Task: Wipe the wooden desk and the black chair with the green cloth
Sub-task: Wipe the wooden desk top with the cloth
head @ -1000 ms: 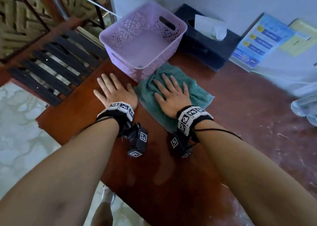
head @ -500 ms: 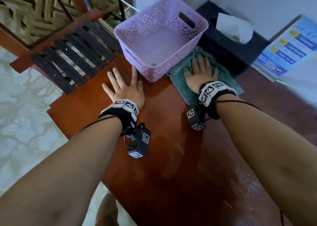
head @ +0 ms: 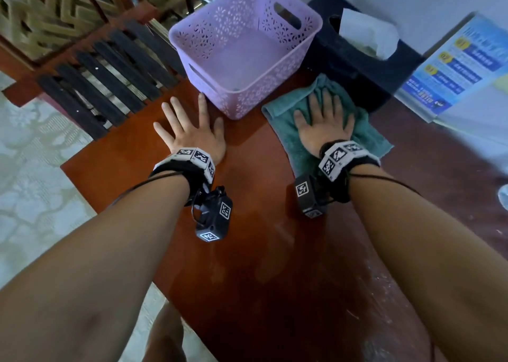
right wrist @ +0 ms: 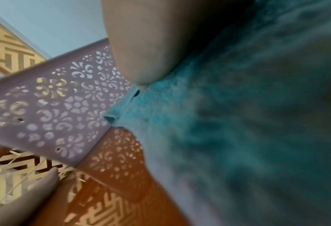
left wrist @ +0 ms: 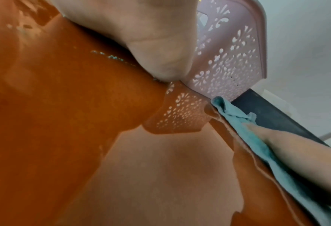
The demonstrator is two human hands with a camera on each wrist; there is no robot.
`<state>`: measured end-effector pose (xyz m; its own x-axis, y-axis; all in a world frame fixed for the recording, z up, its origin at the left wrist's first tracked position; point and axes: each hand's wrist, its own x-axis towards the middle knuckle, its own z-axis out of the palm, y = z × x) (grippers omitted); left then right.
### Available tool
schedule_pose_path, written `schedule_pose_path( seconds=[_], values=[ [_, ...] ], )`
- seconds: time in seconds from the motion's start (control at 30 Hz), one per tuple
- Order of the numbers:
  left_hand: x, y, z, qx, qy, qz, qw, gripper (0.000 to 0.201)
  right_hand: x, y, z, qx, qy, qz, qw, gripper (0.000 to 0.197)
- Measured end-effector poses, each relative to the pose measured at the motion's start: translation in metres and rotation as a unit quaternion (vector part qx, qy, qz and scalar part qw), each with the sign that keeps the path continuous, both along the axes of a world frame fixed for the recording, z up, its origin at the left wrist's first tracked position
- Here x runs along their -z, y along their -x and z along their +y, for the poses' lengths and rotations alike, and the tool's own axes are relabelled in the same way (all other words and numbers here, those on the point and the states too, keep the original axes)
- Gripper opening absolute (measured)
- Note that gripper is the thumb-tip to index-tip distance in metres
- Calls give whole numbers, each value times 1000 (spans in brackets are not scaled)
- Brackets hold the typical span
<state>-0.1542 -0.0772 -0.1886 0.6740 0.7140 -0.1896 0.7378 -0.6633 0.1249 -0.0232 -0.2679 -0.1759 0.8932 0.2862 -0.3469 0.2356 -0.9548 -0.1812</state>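
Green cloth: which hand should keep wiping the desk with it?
Probably the right hand: it lies flat on the green cloth. The left hand rests on bare wooden desk.

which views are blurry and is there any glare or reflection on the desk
Head view: mostly sharp, desk glossy with faint arm reflections. Left wrist view: soft, basket pattern mirrored on the desk. Right wrist view: green cloth smeared and out of focus, lattice reflected in the wood.

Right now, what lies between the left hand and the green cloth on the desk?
In the head view, bare wooden desk separates the left hand from the green cloth; the lilac basket's near corner stands just behind that gap.
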Motion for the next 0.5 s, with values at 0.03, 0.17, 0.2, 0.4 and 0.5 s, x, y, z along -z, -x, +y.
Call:
schedule_pose_path(
  seconds=[0.03, 0.17, 0.2, 0.4, 0.5],
  values=[
    [1, 1, -2, -4, -5, -2, 1000, 64, 1, 8, -3, 8, -4, -7, 1000, 65],
    [-13, -8, -42, -118, 45, -19, 992, 71, 1, 25, -16, 39, -19, -2, 999, 65],
    [-21, -16, -58, -145, 80, -24, 986, 71, 0, 26, -19, 48, -28, 5, 998, 66],
    [-51, -46, -143, -10, 198, -7, 980, 69, -2, 30, -72, 121, -37, 20, 992, 69],
    [-45, -48, -144, 165, 130, -14, 978, 61, -5, 33, -119, 191, -32, 24, 981, 70]
  ],
)
